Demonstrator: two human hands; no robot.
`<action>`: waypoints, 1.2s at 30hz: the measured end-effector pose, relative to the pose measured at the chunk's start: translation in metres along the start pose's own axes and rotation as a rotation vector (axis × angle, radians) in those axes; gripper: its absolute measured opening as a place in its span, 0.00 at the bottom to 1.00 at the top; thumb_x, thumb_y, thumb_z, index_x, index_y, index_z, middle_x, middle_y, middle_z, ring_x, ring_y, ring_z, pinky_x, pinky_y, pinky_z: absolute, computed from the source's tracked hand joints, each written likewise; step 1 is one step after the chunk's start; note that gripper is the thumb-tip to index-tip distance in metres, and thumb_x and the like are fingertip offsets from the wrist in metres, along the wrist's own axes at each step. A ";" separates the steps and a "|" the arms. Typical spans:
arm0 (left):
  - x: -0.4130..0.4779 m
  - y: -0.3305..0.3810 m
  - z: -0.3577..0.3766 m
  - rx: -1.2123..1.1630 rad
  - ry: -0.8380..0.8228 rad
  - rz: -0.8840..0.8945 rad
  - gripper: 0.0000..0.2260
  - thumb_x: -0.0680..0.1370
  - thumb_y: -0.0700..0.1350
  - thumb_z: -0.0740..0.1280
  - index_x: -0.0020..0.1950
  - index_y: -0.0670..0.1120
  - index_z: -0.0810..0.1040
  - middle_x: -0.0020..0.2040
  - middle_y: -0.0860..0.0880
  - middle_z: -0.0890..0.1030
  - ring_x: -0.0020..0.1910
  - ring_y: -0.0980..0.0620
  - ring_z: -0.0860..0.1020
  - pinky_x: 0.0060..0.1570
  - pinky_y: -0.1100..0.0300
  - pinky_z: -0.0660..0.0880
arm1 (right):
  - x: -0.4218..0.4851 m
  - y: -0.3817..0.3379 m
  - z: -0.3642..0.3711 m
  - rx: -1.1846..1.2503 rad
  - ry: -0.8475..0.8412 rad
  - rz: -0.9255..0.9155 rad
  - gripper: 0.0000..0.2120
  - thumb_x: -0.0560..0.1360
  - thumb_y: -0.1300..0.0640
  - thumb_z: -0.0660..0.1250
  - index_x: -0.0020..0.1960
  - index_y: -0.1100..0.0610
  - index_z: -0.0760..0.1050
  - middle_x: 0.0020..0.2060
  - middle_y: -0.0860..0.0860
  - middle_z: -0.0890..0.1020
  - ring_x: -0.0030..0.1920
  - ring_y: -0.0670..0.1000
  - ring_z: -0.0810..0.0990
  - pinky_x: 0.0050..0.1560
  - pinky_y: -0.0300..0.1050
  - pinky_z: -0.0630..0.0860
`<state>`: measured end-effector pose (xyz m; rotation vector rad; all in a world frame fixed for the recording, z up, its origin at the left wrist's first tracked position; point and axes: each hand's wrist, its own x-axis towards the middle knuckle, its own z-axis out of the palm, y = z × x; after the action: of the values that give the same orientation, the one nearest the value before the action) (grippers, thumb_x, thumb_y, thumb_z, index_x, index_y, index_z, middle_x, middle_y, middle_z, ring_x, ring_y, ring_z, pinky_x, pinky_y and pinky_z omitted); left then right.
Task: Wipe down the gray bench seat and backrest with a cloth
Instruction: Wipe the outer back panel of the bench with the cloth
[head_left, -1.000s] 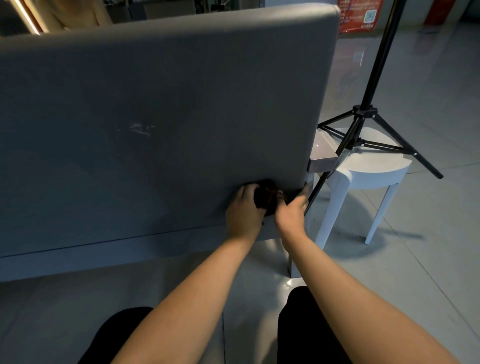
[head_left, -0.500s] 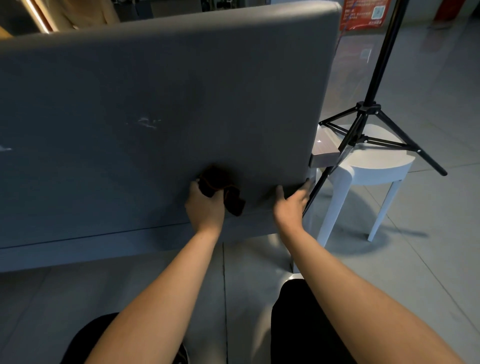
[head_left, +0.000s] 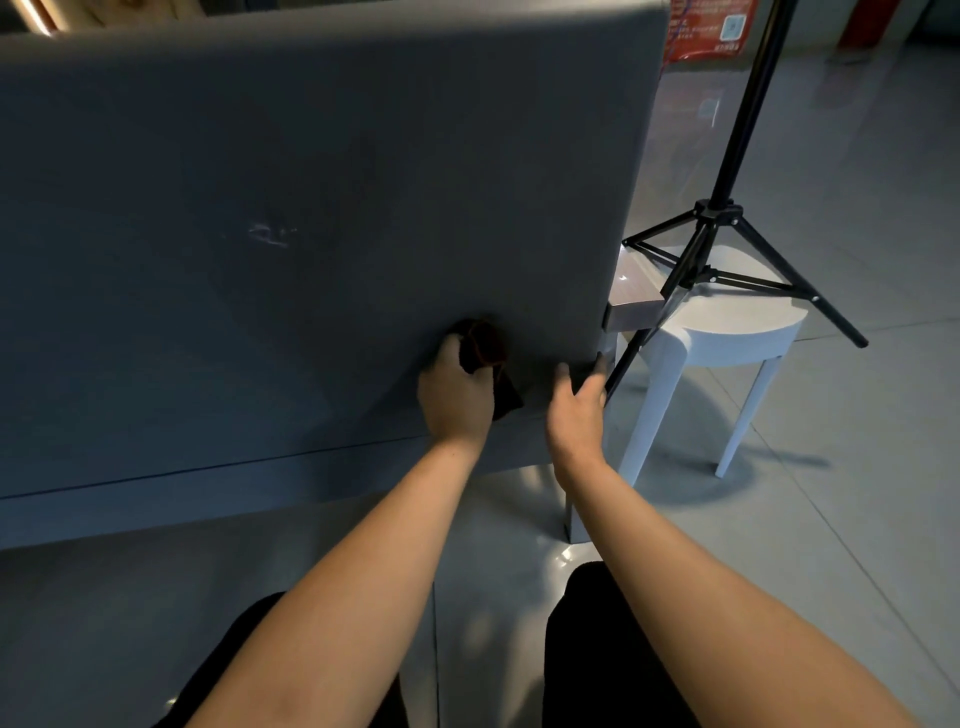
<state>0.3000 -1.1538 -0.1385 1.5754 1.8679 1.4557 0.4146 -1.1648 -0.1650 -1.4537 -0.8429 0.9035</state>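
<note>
Left grip (head_left: 457, 395) bunches the cloth (head_left: 483, 348) against the backrest (head_left: 311, 182); right grip (head_left: 576, 410) clasps its edge. A wide swipe could topple the tripod (head_left: 714, 210).

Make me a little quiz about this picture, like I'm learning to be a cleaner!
1. True or false: the left hand holds the dark cloth against the gray bench.
2. What stands next to the bench's end? A) white stool B) bucket C) bicycle
3. Fill in: the right hand holds the bench's lower ____ corner.
Key: 1 true; 2 A; 3 right.
</note>
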 end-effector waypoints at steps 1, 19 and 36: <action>-0.003 0.004 0.003 0.039 -0.060 0.028 0.08 0.76 0.40 0.69 0.54 0.46 0.80 0.51 0.47 0.85 0.52 0.45 0.81 0.49 0.58 0.73 | -0.001 -0.001 0.001 -0.006 0.001 0.002 0.30 0.85 0.51 0.58 0.83 0.51 0.49 0.78 0.56 0.63 0.76 0.56 0.64 0.73 0.46 0.60; -0.007 -0.032 -0.051 -0.092 0.011 -0.153 0.17 0.78 0.44 0.71 0.66 0.47 0.73 0.62 0.51 0.79 0.60 0.49 0.77 0.56 0.57 0.73 | -0.015 -0.006 0.015 -0.238 0.113 -0.053 0.36 0.84 0.48 0.60 0.83 0.57 0.45 0.77 0.62 0.62 0.76 0.64 0.60 0.76 0.59 0.58; -0.005 -0.001 0.029 0.026 -0.108 0.059 0.11 0.73 0.42 0.73 0.55 0.43 0.82 0.53 0.44 0.85 0.55 0.42 0.81 0.53 0.55 0.73 | -0.005 0.009 0.003 -0.174 0.149 -0.109 0.25 0.84 0.51 0.61 0.78 0.56 0.61 0.69 0.58 0.70 0.71 0.58 0.65 0.67 0.45 0.62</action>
<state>0.3229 -1.1439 -0.1543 1.6987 1.8014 1.3466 0.4101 -1.1689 -0.1740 -1.5877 -0.8969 0.6440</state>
